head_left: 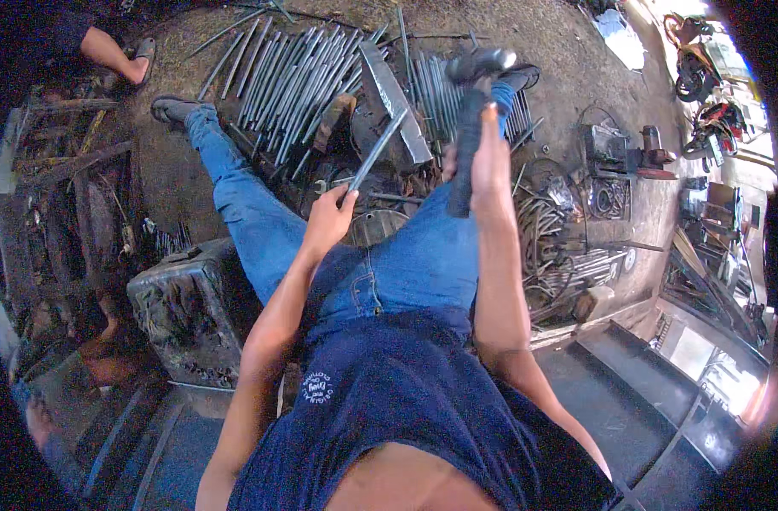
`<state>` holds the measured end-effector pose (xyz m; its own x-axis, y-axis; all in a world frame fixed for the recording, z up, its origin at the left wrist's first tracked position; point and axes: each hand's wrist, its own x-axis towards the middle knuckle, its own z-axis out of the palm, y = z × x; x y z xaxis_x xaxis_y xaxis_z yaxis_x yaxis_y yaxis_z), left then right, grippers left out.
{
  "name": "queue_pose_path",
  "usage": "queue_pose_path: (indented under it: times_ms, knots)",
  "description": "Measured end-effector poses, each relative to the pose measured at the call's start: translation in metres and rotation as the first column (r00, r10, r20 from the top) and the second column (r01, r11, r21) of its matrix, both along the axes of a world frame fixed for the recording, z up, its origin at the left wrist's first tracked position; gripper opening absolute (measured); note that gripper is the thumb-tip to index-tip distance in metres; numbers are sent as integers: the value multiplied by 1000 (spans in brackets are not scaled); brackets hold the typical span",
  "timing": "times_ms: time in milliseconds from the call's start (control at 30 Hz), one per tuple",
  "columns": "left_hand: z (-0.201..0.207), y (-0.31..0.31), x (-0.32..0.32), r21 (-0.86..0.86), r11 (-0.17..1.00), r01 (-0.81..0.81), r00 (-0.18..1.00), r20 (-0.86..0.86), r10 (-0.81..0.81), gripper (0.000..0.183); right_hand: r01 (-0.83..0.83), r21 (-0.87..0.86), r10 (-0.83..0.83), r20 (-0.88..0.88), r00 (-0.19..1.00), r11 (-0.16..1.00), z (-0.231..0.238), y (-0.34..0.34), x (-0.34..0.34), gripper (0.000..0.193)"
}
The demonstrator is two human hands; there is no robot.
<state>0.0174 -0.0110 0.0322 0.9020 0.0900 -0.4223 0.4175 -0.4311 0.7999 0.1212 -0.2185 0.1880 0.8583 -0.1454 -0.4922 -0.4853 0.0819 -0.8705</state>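
My left hand point(329, 219) is closed round the near end of a thin metal rod point(378, 152). The rod slants away from me, its far end over the edge of a long grey steel bar point(393, 100); I cannot tell whether they touch. My right hand point(491, 175) grips the dark handle of a hammer point(481, 65), raised above my right leg and smeared by motion. The hammer's head points away from me, with a bright shine on its right end. Between my outstretched legs, a wrench point(321, 184) lies close to my left hand.
Many metal rods point(299, 89) lie on the ground ahead, with another bundle point(434, 83) beyond the bar. A black block-like container point(189, 311) stands at my left. Rods and scrap point(568, 264) lie right, near a machine point(648, 157). Another person's foot point(142, 64) shows far left.
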Motion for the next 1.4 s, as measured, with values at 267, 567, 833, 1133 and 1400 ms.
queue_pose_path:
  times_ms: [267,567,833,1133,1400]
  knots:
    - [24,-6,9,88,996,-12,1000,-14,14,32,21,-123,4,197,980,992,-45,17,29,60]
    - [46,-8,5,183,982,43,993,101,-63,33,41,18,-34,-268,963,999,-95,2,-25,65]
    - [32,4,-3,126,988,84,996,-7,-83,43,24,19,-17,-328,944,1000,-111,-2,-42,58]
    - [30,1,-1,176,984,38,996,70,-51,37,78,-36,-61,347,936,996,58,-4,22,59]
    - [37,-2,1,146,988,43,996,67,-53,35,28,-11,-30,-179,983,1000,-107,22,-9,60]
